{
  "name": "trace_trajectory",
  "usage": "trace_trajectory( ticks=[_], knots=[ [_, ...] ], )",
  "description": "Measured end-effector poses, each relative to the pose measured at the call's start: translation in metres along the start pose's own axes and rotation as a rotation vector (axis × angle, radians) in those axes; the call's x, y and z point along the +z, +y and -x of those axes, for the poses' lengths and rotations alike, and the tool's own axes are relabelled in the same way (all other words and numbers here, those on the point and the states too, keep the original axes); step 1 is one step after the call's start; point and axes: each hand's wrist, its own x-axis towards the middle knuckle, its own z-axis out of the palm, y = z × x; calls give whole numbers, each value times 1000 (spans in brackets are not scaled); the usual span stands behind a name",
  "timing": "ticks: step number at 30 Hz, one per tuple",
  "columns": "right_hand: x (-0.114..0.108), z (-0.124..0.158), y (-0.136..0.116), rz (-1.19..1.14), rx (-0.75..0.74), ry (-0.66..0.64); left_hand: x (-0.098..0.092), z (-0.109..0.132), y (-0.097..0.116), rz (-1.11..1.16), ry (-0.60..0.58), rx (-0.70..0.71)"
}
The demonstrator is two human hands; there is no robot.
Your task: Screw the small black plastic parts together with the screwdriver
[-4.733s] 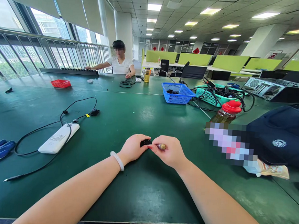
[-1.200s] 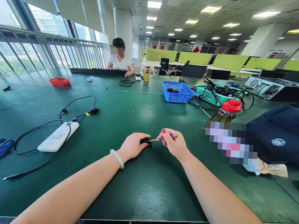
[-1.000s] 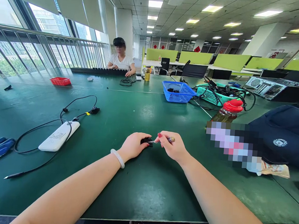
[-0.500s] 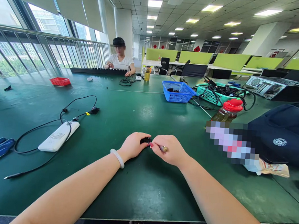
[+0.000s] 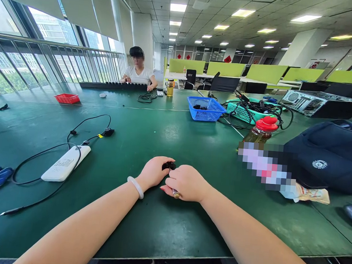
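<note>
Left hand (image 5: 152,173), centre of frame, gripping small black part (image 5: 169,165) over green bench (image 5: 168,233); right hand (image 5: 187,183), just beside, closed around tool (image 5: 176,194), mostly hidden.

Office: green desk partitions (image 5: 187,66), black chairs (image 5: 190,78).

No text is legible, even on the bag (image 5: 339,151).
</note>
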Motion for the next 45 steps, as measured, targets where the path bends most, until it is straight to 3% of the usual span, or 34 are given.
trace_trajectory(
  ticks=[12,25,38,45],
  knots=[
    [-8,2,7,-101,73,95,1,2,0,11,-8,21],
    [-2,14,19,-459,478,210,0,1,-2,16,-11,65],
    [-5,13,23,-513,758,327,3,1,-5,-23,-26,58],
    [-1,12,28,-510,930,314,3,2,-5,18,-41,52]
  ],
)
